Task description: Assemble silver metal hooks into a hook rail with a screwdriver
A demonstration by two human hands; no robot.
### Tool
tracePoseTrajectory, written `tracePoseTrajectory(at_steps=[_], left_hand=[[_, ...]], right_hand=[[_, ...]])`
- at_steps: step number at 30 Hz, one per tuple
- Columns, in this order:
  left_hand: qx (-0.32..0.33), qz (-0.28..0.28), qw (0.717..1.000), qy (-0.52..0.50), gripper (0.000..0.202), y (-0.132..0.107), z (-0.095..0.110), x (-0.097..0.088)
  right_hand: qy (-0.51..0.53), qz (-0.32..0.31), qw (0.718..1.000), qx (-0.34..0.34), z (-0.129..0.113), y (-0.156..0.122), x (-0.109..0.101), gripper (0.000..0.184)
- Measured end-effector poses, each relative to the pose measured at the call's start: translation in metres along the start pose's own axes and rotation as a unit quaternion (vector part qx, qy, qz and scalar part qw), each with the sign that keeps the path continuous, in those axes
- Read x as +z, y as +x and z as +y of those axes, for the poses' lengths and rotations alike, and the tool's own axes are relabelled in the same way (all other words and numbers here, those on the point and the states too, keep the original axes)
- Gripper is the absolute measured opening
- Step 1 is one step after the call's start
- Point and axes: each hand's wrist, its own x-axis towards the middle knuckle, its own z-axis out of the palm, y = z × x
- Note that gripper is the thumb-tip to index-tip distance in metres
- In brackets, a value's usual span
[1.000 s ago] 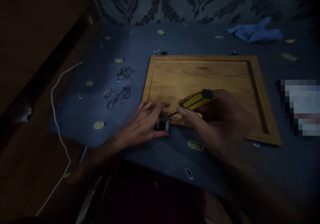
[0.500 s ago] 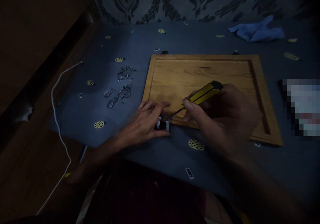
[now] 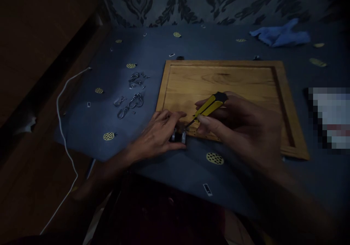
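A wooden panel with a raised frame (image 3: pixel 284 102) lies flat on a blue cloth. At its near left corner sits a small metal hinge (image 3: pixel 179 137). My left hand (image 3: pixel 160 132) is closed round that hinge, pinching it against the panel's edge. My right hand (image 3: pixel 240 124) grips a screwdriver with a yellow and black handle (image 3: pixel 210 105). Its thin shaft slants down to the left, and the tip rests at the hinge, just right of my left fingers.
Several loose metal hinges and screws (image 3: pixel 131 97) lie on the blue cloth (image 3: pixel 153 48) left of the panel. A white cable (image 3: pixel 61 106) runs down the cloth's left edge. A crumpled blue glove (image 3: pixel 281 36) lies at the back right.
The screwdriver handle swung out to the right, then back left and more upright, as my right hand shifted on it. My left hand stayed on the hinge.
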Motion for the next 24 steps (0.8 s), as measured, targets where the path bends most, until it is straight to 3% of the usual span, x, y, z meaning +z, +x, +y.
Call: tracePoseTrajectory(at_steps=[4, 8, 11, 14, 24], left_hand=[[-0.003, -0.012, 1.0, -0.001, 0.076, 0.0006, 0.0028, -0.0027], [-0.003, -0.007, 1.0, 0.001, 0.08, -0.0004, 0.0023, -0.0023], [-0.004, -0.008, 1.0, -0.002, 0.079, -0.0009, 0.0015, -0.0021], [-0.011, -0.018, 1.0, -0.008, 0.077, -0.0011, 0.0016, -0.003], [-0.001, -0.003, 1.0, 0.007, 0.08, -0.0015, 0.0005, -0.0006]], right_hand=[[0.023, 0.035, 0.999, 0.025, 0.0019, -0.0021, 0.0057, 0.029], [0.044, 0.023, 0.999, 0.008, -0.0004, -0.0003, 0.0071, 0.02], [0.045, 0.087, 0.994, -0.039, -0.004, 0.0027, 0.0067, 0.017], [0.034, 0.15, 0.987, -0.045, -0.0043, 0.004, 0.0072, 0.013], [0.025, 0.078, 0.996, -0.02, -0.001, 0.001, 0.0083, 0.013]])
